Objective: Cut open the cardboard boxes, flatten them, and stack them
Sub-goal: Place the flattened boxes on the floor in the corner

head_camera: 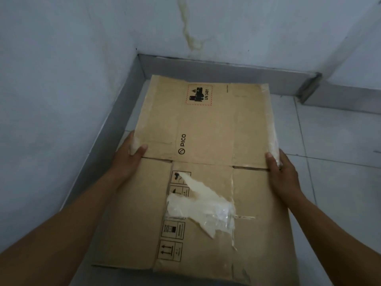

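Observation:
A flattened brown cardboard box (206,124), printed with PICO and a UN 3481 label, lies in the corner of the floor on top of another flattened box (134,223). My left hand (132,153) grips the upper box's near left corner, thumb on top. My right hand (282,170) grips its near right corner, thumb on top, over a strip of clear tape. A crumpled piece of torn white tape (206,205) sticks to the lower box.
Two white walls meet at the far left, with a grey skirting (206,69) along their base. A wall column's foot (311,87) juts out at the right. Pale floor tiles (340,162) extend to the right of the boxes.

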